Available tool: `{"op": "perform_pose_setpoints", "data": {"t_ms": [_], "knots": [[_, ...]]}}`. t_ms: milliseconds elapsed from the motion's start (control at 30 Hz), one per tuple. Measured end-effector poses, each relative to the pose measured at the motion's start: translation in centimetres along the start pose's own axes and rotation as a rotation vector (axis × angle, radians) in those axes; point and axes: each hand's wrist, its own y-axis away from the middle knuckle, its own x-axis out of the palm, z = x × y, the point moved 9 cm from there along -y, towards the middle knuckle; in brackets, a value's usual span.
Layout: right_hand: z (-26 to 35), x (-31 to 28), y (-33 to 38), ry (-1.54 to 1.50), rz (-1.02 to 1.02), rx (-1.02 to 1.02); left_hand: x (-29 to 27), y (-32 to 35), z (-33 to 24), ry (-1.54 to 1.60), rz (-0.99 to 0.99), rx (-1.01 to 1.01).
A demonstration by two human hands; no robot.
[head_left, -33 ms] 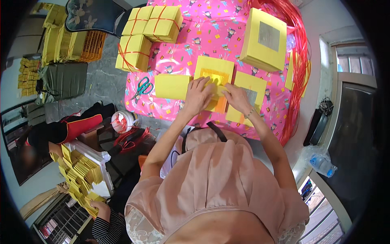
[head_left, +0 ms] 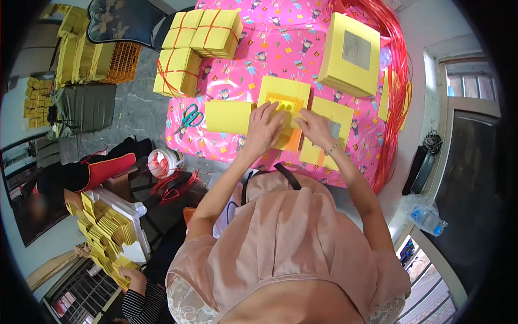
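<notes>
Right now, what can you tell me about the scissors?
The scissors lie flat on the pink patterned sheet, near its left edge. They have green loop handles and thin metal blades that look closed, pointing down-left. They sit left of a plain yellow paper pad and below a yellow stack tied with red string. Nothing touches them; both hands are off to their right.

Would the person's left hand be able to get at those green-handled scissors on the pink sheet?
Probably yes. The scissors lie flat on the pink sheet, left of the left hand. Only a flat yellow sheet lies between them, and nothing covers the scissors.
</notes>
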Motion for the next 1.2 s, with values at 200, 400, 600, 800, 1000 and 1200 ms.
{"op": "perform_pose_setpoints", "data": {"t_ms": [200,400,600,800,1000,1200], "knots": [[-4.2,-2.2,-5.1,-0.010,-0.073,0.190,3.4,0.0,0.1,0.047,0.084,-0.056],[-3.4,-2.9,-7.9,0.240,-0.192,0.044,6.5,-0.1,1.9,-0.018,0.183,-0.116],[-2.1,-2.0,-9.7,0.310,-0.204,-0.028,7.7,0.1,2.5,-0.011,0.217,-0.157],[-3.0,0.6,-10.8,0.261,-0.057,-0.003,8.0,0.1,2.6,-0.015,0.238,-0.153],[-3.2,0.8,-10.9,0.250,-0.040,0.021,8.5,0.1,3.0,-0.020,0.257,-0.149],[-3.1,0.7,-10.9,0.228,-0.039,0.056,8.7,0.1,3.2,-0.009,0.261,-0.157]]}}
